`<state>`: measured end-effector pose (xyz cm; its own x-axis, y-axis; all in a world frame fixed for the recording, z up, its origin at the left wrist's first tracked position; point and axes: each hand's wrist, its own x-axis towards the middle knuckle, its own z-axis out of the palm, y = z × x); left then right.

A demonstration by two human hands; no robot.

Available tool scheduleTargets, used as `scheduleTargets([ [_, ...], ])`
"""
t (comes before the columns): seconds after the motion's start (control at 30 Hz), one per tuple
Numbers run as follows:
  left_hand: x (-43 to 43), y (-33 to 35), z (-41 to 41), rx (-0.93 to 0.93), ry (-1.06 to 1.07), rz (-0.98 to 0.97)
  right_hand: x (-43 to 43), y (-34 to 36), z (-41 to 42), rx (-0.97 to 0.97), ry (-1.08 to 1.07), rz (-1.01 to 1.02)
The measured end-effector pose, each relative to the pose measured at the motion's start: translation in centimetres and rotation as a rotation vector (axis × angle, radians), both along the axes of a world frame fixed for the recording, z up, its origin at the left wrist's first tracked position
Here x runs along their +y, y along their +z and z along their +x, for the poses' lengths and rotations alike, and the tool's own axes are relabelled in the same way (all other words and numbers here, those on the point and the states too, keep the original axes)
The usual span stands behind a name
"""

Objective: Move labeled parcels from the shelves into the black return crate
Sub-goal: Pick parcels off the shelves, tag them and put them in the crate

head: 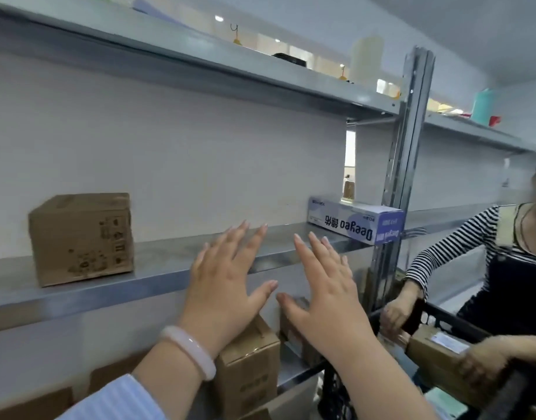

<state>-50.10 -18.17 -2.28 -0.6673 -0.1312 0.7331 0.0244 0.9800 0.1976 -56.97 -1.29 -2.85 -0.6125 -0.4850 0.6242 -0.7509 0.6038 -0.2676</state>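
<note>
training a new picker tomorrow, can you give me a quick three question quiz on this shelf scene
1. True or false: the left hand and right hand each grip a parcel.
2. Which lies at the right end of the middle shelf? A a green bottle, B a blue-and-white long box, C a roll of tape.
3. Fill in: the other person, in striped sleeves, holds the black ____.
Key: 1 false, both hands are open and empty. 2 B. 3 crate.
</note>
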Motion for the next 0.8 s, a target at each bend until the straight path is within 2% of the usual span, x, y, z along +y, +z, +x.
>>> scheduleTargets([
  [0.4,9.2,2.5,-20.5,-0.151,-0.144,0.115,9.6,4.6,-20.1,-0.079,-0.138,-0.059],
  [0.5,10.2,2.7,-23.9,-0.184,-0.194,0.149,10.5,5.3,-24.5,-0.122,-0.201,-0.113],
  [0.63,10.4,2.7,-27.2,-0.239,-0.229,0.203,11.2,4.9,-29.5,-0.303,-0.249,-0.237],
  [0.8,10.2,2.9,-30.3,-0.299,-0.287,0.285,11.1,4.6,-34.3,-0.353,-0.315,-0.274],
])
